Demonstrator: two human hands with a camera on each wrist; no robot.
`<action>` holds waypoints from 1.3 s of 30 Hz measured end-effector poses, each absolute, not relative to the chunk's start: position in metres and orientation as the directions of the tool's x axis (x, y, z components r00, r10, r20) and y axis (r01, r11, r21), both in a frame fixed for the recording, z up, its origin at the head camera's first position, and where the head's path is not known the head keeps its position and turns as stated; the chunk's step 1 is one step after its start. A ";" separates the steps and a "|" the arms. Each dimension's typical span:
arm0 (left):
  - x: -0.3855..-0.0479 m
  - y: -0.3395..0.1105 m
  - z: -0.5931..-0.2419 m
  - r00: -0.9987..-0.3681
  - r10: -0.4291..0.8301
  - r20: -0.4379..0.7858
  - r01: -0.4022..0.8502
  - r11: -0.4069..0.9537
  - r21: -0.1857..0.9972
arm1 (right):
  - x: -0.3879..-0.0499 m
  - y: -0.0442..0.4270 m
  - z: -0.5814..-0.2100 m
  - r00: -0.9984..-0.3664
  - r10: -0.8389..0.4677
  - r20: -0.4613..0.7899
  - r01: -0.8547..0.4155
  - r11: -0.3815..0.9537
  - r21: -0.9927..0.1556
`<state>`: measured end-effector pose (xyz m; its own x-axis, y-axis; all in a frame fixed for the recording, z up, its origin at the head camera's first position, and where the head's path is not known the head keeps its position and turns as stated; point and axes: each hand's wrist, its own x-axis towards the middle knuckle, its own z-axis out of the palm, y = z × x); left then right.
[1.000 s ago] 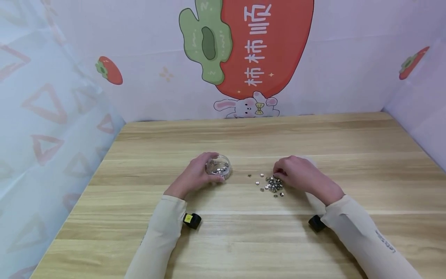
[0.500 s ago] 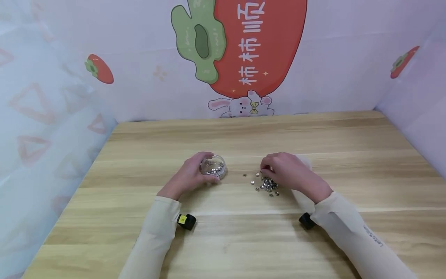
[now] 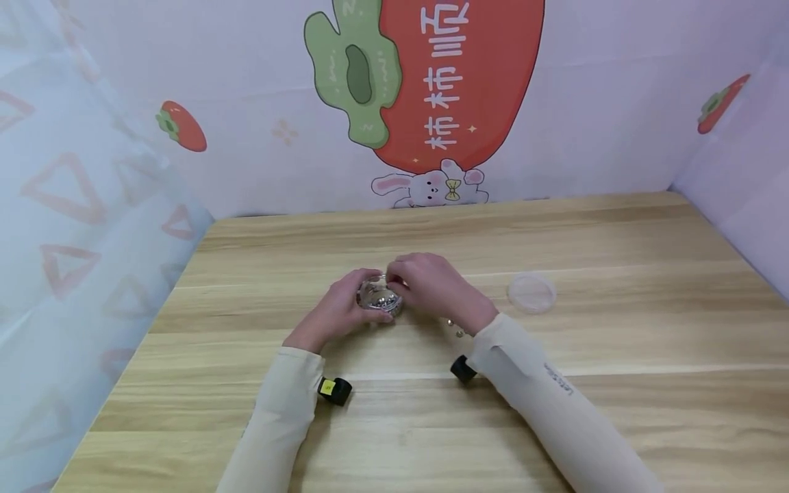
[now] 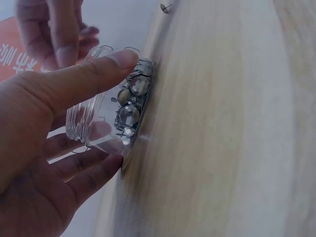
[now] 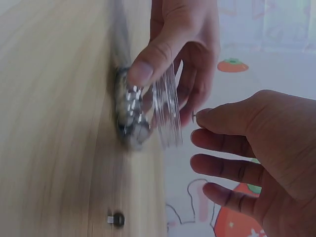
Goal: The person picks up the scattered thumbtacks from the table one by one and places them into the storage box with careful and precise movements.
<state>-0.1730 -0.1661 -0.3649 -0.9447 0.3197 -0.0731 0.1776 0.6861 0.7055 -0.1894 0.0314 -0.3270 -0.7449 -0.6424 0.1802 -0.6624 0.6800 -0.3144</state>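
My left hand grips a clear round jar on the wooden table, thumb on the near side. Silvery thumbtacks lie in the bottom of the jar, as the left wrist view shows. Over the jar's open mouth is my right hand. In the right wrist view this hand pinches one small tack at the thumb tip, its other fingers loosely bent. The tack is outside the jar, beside the rim.
A clear round lid lies flat on the table to the right. Loose tacks show beside my right wrist, which covers the spot where the pile was seen. A patterned cloth wall stands behind the table.
My right hand has moved left from the tack pile to the jar, with a tack between its fingers. The lid has come into full view. My left hand keeps its grip on the jar.
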 end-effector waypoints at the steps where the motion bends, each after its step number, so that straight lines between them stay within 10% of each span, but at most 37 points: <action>1: -0.173 -0.166 -0.365 -0.944 0.321 -0.073 0.179 0.686 0.706 | -0.190 0.027 -0.328 -0.745 -0.642 0.182 -0.662 0.679 -0.317; 39: -0.173 -0.166 -0.363 -0.942 0.322 -0.098 0.178 0.722 0.668 | -0.193 0.032 -0.325 -0.755 -0.629 0.186 -0.654 0.699 -0.290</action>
<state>-0.1728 -0.1664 -0.3628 -0.9418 0.3218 -0.0977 0.1775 0.7224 0.6682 -0.1926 0.0315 -0.3254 -0.7549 -0.6287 0.1864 -0.6537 0.6990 -0.2899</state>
